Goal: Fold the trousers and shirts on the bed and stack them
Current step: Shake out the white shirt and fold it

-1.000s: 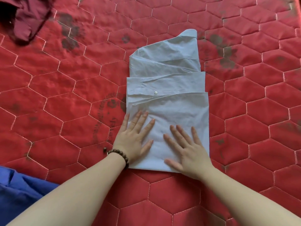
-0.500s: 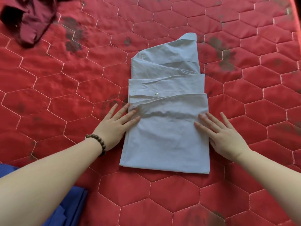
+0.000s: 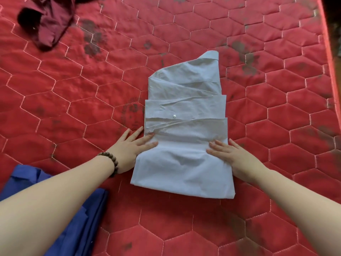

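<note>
A pale blue shirt (image 3: 186, 137) lies partly folded in the middle of the red quilted bed (image 3: 73, 89), its collar end pointing away from me. My left hand (image 3: 132, 148) lies flat at the shirt's left edge, fingertips on the cloth. My right hand (image 3: 234, 156) presses flat on the right edge, fingers straight. The near part of the shirt bulges slightly between the two hands. A blue garment (image 3: 60, 209) lies at the lower left under my left forearm. A crumpled maroon garment (image 3: 49, 21) sits at the far left corner.
The bed's right edge (image 3: 330, 52) runs down the far right of the view. Dark stains mark the quilt behind the shirt.
Both hands slid apart from the middle of the shirt's near panel to its left and right edges, then pressed inward slightly. The shirt's near part now bulges.
</note>
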`<state>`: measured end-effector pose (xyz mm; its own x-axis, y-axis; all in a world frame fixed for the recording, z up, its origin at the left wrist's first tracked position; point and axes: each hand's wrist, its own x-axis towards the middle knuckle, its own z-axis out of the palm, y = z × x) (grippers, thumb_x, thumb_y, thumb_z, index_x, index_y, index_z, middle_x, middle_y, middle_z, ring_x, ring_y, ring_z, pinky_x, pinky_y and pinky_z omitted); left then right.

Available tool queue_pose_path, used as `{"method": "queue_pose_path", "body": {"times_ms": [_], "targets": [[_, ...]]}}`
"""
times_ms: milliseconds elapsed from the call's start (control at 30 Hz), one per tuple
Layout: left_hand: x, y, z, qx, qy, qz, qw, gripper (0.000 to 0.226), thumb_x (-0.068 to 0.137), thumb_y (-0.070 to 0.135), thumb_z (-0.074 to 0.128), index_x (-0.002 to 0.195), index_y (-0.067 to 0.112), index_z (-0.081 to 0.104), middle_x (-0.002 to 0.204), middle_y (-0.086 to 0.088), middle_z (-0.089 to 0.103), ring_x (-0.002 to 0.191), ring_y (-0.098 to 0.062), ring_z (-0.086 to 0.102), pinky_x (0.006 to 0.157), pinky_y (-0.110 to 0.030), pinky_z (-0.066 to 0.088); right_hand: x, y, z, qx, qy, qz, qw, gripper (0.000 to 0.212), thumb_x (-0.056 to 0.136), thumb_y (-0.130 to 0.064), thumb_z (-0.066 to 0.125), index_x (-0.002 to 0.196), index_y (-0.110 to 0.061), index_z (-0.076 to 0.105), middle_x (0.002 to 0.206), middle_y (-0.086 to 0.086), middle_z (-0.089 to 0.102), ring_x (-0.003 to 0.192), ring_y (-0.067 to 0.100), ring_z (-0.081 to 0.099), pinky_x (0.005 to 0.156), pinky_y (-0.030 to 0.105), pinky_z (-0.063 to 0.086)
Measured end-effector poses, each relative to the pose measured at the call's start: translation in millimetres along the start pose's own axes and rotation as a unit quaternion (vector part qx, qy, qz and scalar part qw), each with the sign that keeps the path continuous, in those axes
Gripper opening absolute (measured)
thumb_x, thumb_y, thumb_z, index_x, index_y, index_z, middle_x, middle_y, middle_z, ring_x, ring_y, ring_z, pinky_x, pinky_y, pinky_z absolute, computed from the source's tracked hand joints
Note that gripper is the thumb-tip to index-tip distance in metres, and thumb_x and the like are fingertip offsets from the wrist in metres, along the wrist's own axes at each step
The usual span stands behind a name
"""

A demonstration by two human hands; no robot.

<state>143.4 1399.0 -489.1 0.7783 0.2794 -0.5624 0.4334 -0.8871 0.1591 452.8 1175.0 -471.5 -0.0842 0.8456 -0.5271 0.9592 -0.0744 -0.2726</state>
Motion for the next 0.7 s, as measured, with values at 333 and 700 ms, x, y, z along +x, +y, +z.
{"method": "queue_pose_path", "body": {"times_ms": [333, 700], "targets": [[-4.0, -6.6, -61.5, -0.294, -0.039, -0.087, 0.951, 0.035, 0.099, 0.015, 0.043, 0.131, 0.021, 0.054, 0.139, 0.002, 0.051, 0.121, -0.017, 0.051, 0.104, -0.039, 0.034, 4.5, -8.0, -74.2, 0.430, -0.063, 0.187, 0.881, 0.028, 0.093, -0.015, 0.054, 0.100, -0.032, 0.074, 0.093, -0.013, 0.071, 0.074, 0.000, 0.058, 0.061, 0.009, 0.045], [56.2, -5.0, -53.7, -0.559, 0.233, -0.274, 0.747, 0.033, 0.090, 0.025, 0.056, 0.069, 0.001, 0.047, 0.069, -0.008, 0.044, 0.064, -0.018, 0.040, 0.061, -0.032, 0.030, 71.1, 0.6, -52.6, 0.478, 0.215, 0.341, 0.780, 0.046, 0.087, -0.048, 0.061, 0.080, -0.003, 0.059, 0.075, 0.005, 0.051, 0.062, 0.016, 0.046, 0.059, 0.030, 0.033]]}}
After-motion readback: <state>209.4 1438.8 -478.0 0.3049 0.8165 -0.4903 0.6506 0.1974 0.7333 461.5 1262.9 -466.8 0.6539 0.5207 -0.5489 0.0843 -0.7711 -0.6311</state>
